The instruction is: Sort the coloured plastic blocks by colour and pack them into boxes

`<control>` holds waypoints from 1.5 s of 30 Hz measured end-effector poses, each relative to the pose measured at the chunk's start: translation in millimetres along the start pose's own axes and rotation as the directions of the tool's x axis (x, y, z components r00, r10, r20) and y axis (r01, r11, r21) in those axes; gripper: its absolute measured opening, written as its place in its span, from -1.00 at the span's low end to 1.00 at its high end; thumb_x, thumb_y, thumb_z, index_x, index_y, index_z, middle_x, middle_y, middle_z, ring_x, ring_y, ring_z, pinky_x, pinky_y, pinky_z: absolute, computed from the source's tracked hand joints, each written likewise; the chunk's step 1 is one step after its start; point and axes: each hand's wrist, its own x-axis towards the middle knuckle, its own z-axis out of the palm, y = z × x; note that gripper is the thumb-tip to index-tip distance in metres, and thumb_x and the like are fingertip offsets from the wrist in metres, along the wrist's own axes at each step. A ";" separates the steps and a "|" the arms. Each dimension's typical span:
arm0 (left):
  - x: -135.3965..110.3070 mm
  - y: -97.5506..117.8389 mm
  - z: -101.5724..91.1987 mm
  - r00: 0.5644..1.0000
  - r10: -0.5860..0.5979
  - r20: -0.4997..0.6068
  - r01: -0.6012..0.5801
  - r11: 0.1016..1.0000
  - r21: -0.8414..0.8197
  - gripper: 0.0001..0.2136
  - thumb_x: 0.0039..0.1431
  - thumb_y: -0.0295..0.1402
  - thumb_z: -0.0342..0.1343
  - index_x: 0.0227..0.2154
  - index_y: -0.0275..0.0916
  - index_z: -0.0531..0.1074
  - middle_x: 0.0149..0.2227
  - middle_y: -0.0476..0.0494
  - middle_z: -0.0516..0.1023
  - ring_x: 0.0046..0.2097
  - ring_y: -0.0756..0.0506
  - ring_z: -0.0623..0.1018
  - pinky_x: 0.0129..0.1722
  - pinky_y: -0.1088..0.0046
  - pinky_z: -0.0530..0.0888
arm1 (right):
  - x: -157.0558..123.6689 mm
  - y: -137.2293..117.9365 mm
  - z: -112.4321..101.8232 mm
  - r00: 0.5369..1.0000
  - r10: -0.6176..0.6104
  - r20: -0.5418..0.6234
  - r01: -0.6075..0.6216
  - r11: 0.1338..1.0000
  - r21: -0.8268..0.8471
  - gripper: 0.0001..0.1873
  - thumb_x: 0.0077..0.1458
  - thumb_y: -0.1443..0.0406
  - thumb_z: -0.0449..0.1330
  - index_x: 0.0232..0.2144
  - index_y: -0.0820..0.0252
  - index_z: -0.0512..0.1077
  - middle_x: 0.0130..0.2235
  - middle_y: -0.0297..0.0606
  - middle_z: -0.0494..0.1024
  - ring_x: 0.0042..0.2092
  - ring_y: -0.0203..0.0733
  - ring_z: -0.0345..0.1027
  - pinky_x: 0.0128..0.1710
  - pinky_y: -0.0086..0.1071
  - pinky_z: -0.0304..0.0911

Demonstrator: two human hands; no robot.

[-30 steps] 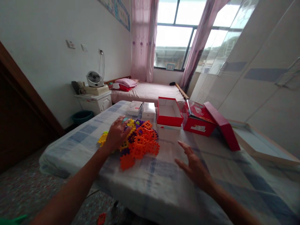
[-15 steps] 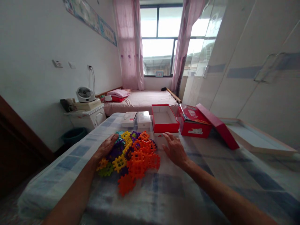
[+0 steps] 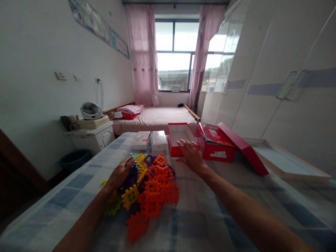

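Observation:
A heap of plastic interlocking tiles (image 3: 149,185), mostly orange with yellow, purple and green ones, lies on a table covered by a blue-checked cloth (image 3: 194,213). My left hand (image 3: 119,175) rests flat on the heap's left side, fingers stretched over purple and yellow tiles. My right hand (image 3: 190,154) is spread open at the front wall of an open red box (image 3: 172,145) with a white inside, touching its near edge. Neither hand holds anything.
Two white boxes (image 3: 151,140) lie left of the red box. A red lid and a second red box (image 3: 223,143) stand to its right. Beyond are a bed (image 3: 157,117), a nightstand with a small fan (image 3: 90,110), a bin (image 3: 72,159) and wardrobe doors (image 3: 275,98).
My right hand has moved forward from the bare cloth to the red box's front edge. My left hand slid a little down the heap's left side. The camera came closer and lower.

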 end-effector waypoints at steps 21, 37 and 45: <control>-13.1 36.1 11.9 0.984 0.074 0.159 -0.058 0.993 -0.103 -0.36 0.18 0.06 -0.24 0.12 -0.32 0.30 0.18 -0.22 0.34 0.22 -0.21 0.29 0.23 0.21 0.16 | 5.1 -21.9 15.6 0.993 0.120 0.012 -0.121 0.985 0.127 -0.37 0.09 0.30 0.10 0.22 0.22 0.09 0.26 0.04 0.10 0.26 0.17 -0.08 0.15 0.05 -0.10; -17.7 100.7 45.9 0.917 0.367 0.156 -0.387 0.914 0.124 -0.51 0.27 -0.11 -0.18 0.10 -0.31 0.31 0.09 -0.27 0.42 0.10 -0.17 0.41 0.12 0.30 0.28 | -99.3 -63.7 -12.0 0.943 0.239 0.232 -0.332 0.632 0.700 -0.37 0.20 0.05 -0.04 0.25 0.10 0.00 0.24 -0.10 0.14 0.25 -0.05 0.02 0.22 -0.08 -0.02; -23.9 137.4 71.6 0.806 0.529 0.265 -0.583 0.787 0.203 -0.61 0.26 -0.17 -0.11 0.05 -0.22 0.34 0.01 -0.25 0.47 0.02 -0.17 0.46 0.04 0.28 0.35 | -100.3 -64.2 -13.8 0.959 0.237 0.156 -0.272 0.605 0.749 -0.34 0.18 0.12 0.00 0.27 0.13 -0.06 0.26 -0.08 0.08 0.28 -0.07 -0.05 0.25 -0.08 -0.06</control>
